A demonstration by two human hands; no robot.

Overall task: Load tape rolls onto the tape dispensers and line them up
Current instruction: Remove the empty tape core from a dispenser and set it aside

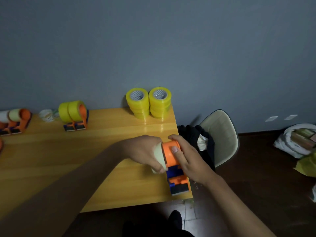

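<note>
Orange plastic, the dispenser stands at the near right corner of the table, its drum up and its dark blade end pointing toward the person. The right hand wraps the drum from the right, thumb laid across its face, steadying it. The left hand grips a pale roll just left of the drum, the roll's open face turned toward it and its edge touching or slightly over the drum's left rim; which, I cannot tell. The drum's axis runs left to right across the dispenser, so the roll likely has to slide rightward along that line, and the left hand is the one placed to push. Two stacks of yellow rolls stand behind the dispenser at the wall. Loaded dispensers sit well to its left along the far edge.
</note>
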